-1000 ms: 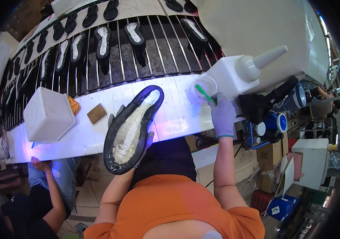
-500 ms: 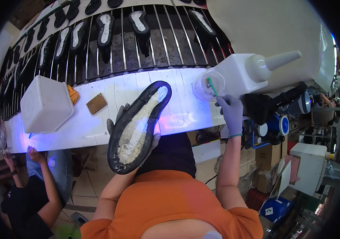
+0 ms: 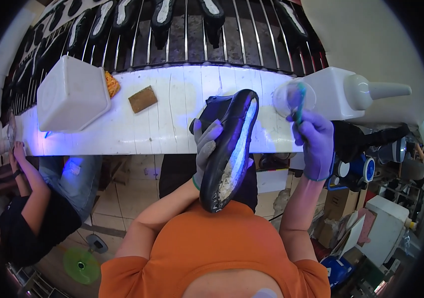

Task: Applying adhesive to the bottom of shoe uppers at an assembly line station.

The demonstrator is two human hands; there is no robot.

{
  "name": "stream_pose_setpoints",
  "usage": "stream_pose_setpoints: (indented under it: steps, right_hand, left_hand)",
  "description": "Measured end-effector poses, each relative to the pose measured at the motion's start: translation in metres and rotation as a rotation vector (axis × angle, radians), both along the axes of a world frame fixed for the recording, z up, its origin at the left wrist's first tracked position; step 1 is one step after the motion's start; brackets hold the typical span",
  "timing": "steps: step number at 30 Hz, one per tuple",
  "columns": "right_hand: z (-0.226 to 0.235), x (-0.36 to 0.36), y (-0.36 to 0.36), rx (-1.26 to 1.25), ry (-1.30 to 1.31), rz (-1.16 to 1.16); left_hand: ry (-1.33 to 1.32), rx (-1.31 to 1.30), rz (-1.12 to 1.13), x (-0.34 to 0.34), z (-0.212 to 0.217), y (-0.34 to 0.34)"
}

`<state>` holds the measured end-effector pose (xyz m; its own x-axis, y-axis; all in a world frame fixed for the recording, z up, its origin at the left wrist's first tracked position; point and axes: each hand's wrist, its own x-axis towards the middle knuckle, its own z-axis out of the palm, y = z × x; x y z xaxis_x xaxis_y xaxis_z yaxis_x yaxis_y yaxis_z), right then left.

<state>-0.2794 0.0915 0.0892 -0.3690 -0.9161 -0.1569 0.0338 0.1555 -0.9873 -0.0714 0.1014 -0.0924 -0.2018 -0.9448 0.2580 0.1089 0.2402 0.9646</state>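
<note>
My gloved left hand (image 3: 206,144) is wrapped around a black shoe (image 3: 217,171), held up near the table's front edge. The shoe is tilted on its side, toe toward me, and its pale, whitish bottom faces right. In my gloved right hand (image 3: 316,141) is a slim green brush (image 3: 300,102), somewhat blurred, gripped upright at its lower end. Its upper part overlaps a clear plastic cup (image 3: 282,97) on the table; I cannot tell whether it touches the cup. Right beside the cup lies a white bottle (image 3: 336,94) with a long nozzle.
On the white table (image 3: 182,119) are a brown block (image 3: 143,99), a white square container (image 3: 68,97) and an orange rough piece (image 3: 112,84). Beyond it, a rack of metal bars (image 3: 186,39) carries several black shoes. A co-worker (image 3: 38,198) sits at left.
The shoe has turned from bottom-up onto its side, with my left hand now along its upper. My right hand has lifted the brush, which now stands more upright. The whole view has shifted.
</note>
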Motion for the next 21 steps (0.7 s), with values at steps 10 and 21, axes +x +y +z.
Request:
stream_pose_setpoints:
  steps: [10, 21]
  right_hand:
    - [0.013, 0.053, 0.034, -0.003, 0.219, 0.417]
    - [0.012, 0.054, 0.043, 0.105, 0.236, 0.221]
  left_hand:
    - [0.035, -0.526, 0.348, -0.016, 0.024, -0.023]
    - [-0.17, -0.552, 0.378, -0.007, 0.022, -0.021]
